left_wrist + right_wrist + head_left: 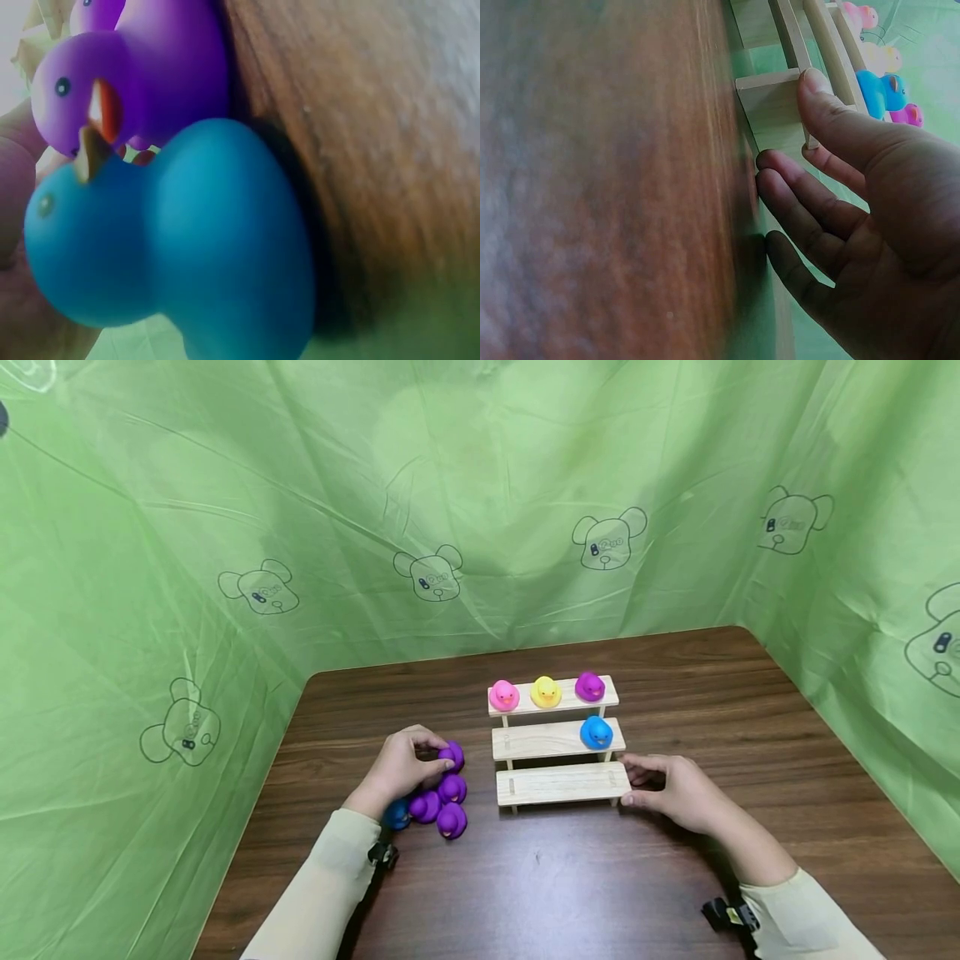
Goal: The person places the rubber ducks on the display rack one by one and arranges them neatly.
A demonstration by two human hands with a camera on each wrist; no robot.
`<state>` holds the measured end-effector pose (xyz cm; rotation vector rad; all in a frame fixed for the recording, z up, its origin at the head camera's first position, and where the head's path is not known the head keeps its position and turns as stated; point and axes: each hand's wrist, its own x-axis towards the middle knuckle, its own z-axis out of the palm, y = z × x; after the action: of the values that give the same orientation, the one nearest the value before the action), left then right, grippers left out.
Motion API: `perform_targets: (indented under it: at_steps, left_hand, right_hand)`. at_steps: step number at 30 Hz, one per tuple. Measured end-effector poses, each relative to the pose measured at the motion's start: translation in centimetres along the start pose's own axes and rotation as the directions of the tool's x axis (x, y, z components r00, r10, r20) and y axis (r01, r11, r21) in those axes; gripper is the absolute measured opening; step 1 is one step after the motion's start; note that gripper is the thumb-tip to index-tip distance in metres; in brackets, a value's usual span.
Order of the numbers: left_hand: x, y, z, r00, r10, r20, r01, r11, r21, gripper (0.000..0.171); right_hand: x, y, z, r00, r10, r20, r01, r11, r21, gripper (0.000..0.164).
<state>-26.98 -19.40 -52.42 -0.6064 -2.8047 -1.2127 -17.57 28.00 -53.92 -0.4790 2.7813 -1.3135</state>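
Note:
My left hand (399, 767) pinches a purple rubber duck (452, 755) between thumb and fingertips at the left of the table. Several purple ducks (452, 820) and a blue duck (397, 814) sit close beside and below this hand; the blue one (225, 232) looms large in the left wrist view. At the lowest tier of a three-step wooden stand (562, 784), my right hand (675, 793) holds the right end, thumb at the front corner and index finger at the back corner. The other right fingers (787, 199) are loosely bent near the tabletop.
On the stand's top tier sit a pink duck (504, 696), a yellow duck (546, 692) and a purple duck (590, 687). A blue duck (597, 732) is at the right of the middle tier. Green curtains (510, 510) surround the brown wooden table (540, 885).

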Motion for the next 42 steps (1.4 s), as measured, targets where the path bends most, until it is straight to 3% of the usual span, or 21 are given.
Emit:
perform_targets:
  at_steps: [8,17,42]
  left_hand:
    - [-0.1,0.1,0.2,0.997,-0.025,-0.075,0.016,0.993,-0.113,0.024]
    - [-0.3,0.9,0.3,0.993,0.01,-0.116,-0.022,0.994,-0.104,0.023]
    - [-0.8,6.9,0.8,0.972,0.049,-0.229,-0.088,0.982,-0.165,0.021]
  right_hand:
    - [0.0,0.0,-0.1,1.0,-0.002,0.0,0.002,1.0,0.001,0.064]
    - [0.1,0.0,-0.1,1.0,-0.001,0.001,0.001,1.0,-0.005,0.064]
    - [0.0,0.0,0.1,1.0,0.02,0.007,-0.02,1.0,-0.008,0.066]
